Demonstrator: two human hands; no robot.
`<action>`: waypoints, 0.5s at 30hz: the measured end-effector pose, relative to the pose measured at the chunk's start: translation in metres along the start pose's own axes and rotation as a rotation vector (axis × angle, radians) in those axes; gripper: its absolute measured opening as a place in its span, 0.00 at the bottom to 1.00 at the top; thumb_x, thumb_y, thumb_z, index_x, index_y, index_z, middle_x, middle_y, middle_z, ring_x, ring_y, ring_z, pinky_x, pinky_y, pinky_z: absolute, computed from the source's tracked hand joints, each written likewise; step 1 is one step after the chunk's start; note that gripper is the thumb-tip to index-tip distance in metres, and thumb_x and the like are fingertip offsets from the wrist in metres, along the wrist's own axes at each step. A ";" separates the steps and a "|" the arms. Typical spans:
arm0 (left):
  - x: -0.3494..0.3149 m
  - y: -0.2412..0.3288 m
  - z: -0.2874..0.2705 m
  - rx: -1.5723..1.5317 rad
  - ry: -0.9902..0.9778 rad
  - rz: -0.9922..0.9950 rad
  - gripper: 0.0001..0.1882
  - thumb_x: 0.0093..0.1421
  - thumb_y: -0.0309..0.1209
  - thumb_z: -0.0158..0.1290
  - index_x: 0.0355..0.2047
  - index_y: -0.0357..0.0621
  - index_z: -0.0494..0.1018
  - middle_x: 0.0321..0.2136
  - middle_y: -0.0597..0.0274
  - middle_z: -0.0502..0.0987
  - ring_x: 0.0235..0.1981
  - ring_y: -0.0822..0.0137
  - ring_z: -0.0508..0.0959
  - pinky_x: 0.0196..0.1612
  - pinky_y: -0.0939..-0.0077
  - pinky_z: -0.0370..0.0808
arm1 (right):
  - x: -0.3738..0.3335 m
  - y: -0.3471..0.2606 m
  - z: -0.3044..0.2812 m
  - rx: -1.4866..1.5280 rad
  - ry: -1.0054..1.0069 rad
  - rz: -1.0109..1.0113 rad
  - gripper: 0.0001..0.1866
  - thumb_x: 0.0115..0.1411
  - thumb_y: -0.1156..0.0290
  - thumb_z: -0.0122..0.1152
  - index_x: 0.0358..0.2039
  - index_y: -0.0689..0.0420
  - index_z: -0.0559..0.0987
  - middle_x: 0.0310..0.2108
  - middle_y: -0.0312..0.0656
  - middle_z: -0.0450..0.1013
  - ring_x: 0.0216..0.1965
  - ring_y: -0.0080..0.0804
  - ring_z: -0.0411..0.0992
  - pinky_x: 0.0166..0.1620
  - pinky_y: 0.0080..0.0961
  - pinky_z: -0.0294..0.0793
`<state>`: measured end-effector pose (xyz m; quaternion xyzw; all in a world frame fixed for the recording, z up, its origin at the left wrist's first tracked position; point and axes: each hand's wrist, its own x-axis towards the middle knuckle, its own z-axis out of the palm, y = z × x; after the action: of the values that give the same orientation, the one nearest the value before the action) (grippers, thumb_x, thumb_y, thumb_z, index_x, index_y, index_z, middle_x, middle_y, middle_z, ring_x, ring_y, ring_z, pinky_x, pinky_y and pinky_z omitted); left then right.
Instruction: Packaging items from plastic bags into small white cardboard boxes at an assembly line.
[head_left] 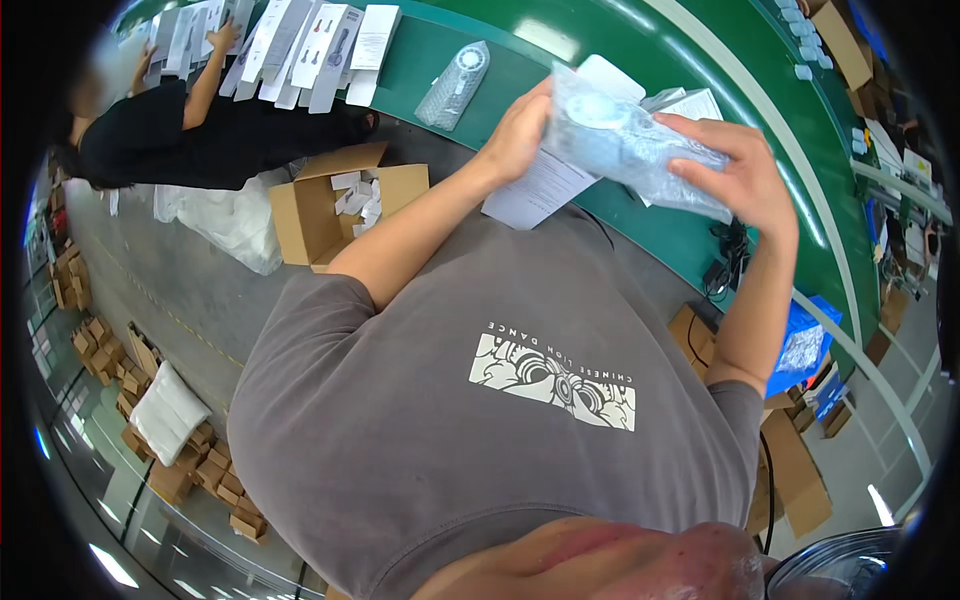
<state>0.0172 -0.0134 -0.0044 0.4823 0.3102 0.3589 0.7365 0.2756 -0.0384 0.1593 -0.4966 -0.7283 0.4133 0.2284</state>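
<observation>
A clear bubble-wrap bag with a pale, rounded item inside is held over the green bench, tilted down to the right. My left hand grips its left end, with the fingertips hidden behind the wrap. Around its right end my right hand is closed, thumb and fingers pressing the plastic. What the item inside is, I cannot make out. Below the bag a printed white sheet hangs over the bench's near edge. Another bubble-wrapped item lies on the bench left of my left hand.
White printed boxes stand along the bench at upper left, where a co-worker handles some. An open carton with white scraps is on the floor. Black cables lie near my right forearm, by a blue bin.
</observation>
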 end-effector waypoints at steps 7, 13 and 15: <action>-0.001 -0.014 0.013 -0.098 -0.230 -0.223 0.36 0.63 0.39 0.46 0.69 0.41 0.52 0.57 0.54 0.68 0.59 0.64 0.69 0.64 0.68 0.63 | 0.043 0.019 0.025 -0.295 -0.627 0.131 0.21 0.51 0.72 0.70 0.47 0.61 0.82 0.40 0.48 0.81 0.38 0.37 0.78 0.44 0.31 0.75; -0.027 -0.001 -0.006 0.172 -0.082 -0.095 0.47 0.54 0.32 0.54 0.72 0.45 0.45 0.61 0.54 0.64 0.62 0.62 0.65 0.66 0.67 0.60 | 0.049 0.055 0.092 0.090 0.001 0.091 0.18 0.53 0.69 0.69 0.46 0.56 0.83 0.38 0.49 0.79 0.37 0.41 0.77 0.40 0.36 0.75; -0.032 -0.013 -0.025 0.128 -0.001 -0.122 0.51 0.50 0.30 0.56 0.72 0.46 0.44 0.62 0.54 0.63 0.63 0.61 0.64 0.66 0.65 0.59 | 0.063 0.067 0.106 0.084 -0.105 0.129 0.17 0.55 0.68 0.68 0.46 0.56 0.83 0.39 0.48 0.79 0.39 0.40 0.76 0.41 0.35 0.75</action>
<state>-0.0172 -0.0314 -0.0210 0.5087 0.3611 0.2925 0.7248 0.2071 -0.0097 0.0405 -0.5103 -0.6877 0.4827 0.1834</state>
